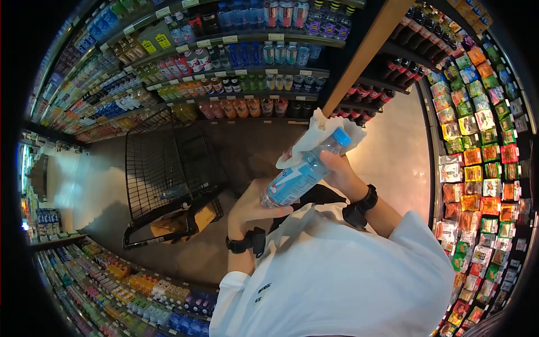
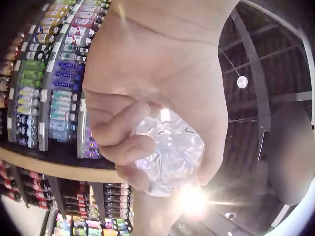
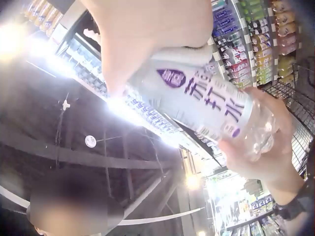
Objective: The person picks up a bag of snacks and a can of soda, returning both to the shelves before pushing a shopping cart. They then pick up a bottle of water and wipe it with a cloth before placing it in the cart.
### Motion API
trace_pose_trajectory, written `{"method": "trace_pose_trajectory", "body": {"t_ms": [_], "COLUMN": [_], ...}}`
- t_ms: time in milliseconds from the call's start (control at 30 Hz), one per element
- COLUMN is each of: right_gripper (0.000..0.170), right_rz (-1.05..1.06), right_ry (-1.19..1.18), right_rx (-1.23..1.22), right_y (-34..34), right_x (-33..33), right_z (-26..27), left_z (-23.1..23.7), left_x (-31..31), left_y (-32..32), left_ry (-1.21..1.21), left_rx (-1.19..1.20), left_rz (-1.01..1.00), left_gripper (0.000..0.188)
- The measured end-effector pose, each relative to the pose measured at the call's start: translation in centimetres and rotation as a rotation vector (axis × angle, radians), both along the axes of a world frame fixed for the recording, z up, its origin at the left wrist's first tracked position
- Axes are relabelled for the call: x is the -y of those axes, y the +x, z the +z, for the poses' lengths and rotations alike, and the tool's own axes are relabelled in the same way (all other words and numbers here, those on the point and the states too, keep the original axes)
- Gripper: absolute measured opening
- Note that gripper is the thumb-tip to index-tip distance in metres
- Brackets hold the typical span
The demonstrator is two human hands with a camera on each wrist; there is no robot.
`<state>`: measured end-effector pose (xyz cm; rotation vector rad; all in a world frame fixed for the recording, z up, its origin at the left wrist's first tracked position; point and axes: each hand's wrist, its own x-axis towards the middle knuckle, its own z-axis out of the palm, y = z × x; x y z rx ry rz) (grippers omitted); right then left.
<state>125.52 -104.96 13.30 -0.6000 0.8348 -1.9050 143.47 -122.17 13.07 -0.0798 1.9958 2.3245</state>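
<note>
A clear plastic bottle of soda water (image 1: 295, 181) with a blue cap and a blue-and-white label is held tilted in front of the white shirt, cap end up to the right. My left hand (image 1: 251, 206) grips its lower end; in the left wrist view, the fingers curl round the clear ridged base (image 2: 172, 150). My right hand (image 1: 338, 168) grips the upper part, thumb across the bottle below the cap. A crumpled white cloth or paper (image 1: 320, 135) lies behind the neck, against the right hand. The right wrist view shows purple lettering on the label (image 3: 206, 101).
A black wire shopping cart (image 1: 154, 168) stands at the left, with a clear bottle (image 1: 175, 192) in it and a brown carton (image 1: 168, 226) low down. Drink shelves (image 1: 241, 73) run along the far side. A rack of snack packets (image 1: 477, 168) is at the right.
</note>
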Motion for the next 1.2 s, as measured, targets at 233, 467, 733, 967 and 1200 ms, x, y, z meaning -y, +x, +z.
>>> {"method": "trace_pose_trajectory", "body": {"t_ms": [233,467,733,967,1200], "right_gripper": [0.050,0.054,0.066,0.054,0.080], "right_rz": [-0.301,-0.171,0.115,0.035,0.498], "right_ry": [0.048,0.068,-0.030,0.056,-0.090], "right_rx": [0.019,-0.005,-0.047,0.250,0.248], "right_y": [-5.2,-11.2,-19.1,-21.2,-20.6], "right_x": [4.0,4.6,4.2,7.3,7.1], "right_z": [0.0,0.9,-0.3,-1.9,-3.4], "left_z": [-0.7,2.1,1.9,0.6,0.7], "left_x": [-2.3,-0.9,-2.1,-3.0,-1.3], "left_y": [-6.9,-11.9,-17.2,-21.4,-19.2], "left_ry": [-0.752,-0.248,-0.187,-0.405,0.165], "left_rx": [-0.069,0.382,0.240,0.182,0.373], "left_rz": [0.539,0.192,0.189,0.534,0.274], "left_gripper": [0.065,0.052,0.075,0.055,0.074]}}
